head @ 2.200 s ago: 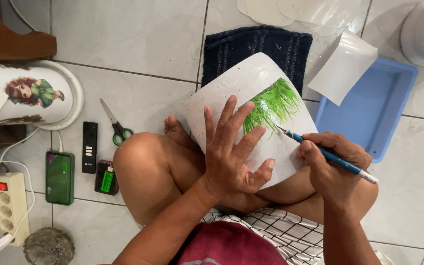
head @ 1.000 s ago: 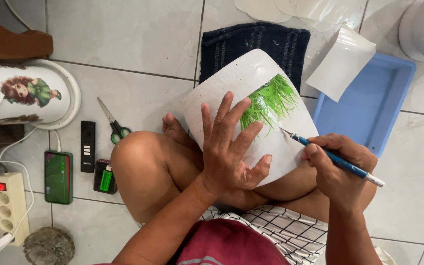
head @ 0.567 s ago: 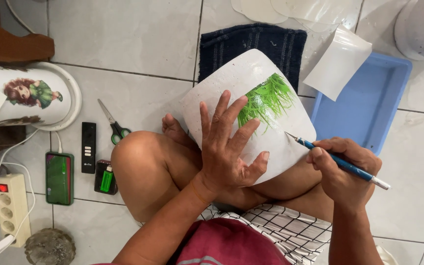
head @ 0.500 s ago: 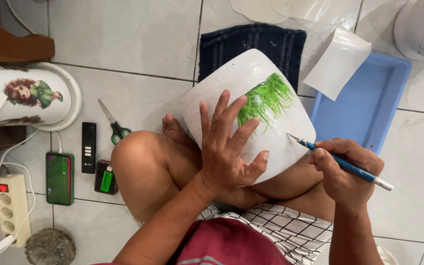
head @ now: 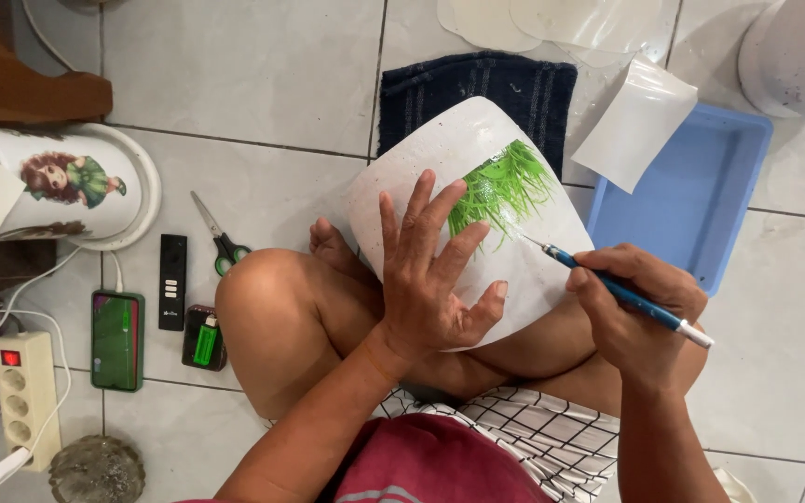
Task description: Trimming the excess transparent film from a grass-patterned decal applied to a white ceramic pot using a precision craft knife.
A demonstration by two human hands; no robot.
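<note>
On the tiled floor at the far left a finished white pot with a doll picture (head: pixel 72 182) lies on its side, with a power strip (head: pixel 22 391), a phone (head: pixel 116 339), a black remote (head: pixel 172 281), a green lighter (head: pixel 204 339) and scissors (head: pixel 219 237) spread near it. In the middle, another white pot (head: pixel 440 158) rests on the person's crossed legs, over a dark cloth (head: pixel 477 88). The left hand (head: pixel 429 275) lies open and flat on its side, fingers spread, pinning it down. A green grass sticker (head: pixel 505 186) sits just beyond the fingertips. The right hand (head: pixel 631 312) is closed around a blue craft knife (head: pixel 617 291), held like a pen, its blade tip at the sticker's lower right edge. This looks like the trimming or smoothing stage of applying the sticker; the next stroke calls for a light, shallow touch and a steady pot. A blue tray (head: pixel 701 200) and a curled backing sheet (head: pixel 635 126) lie to the right.
</note>
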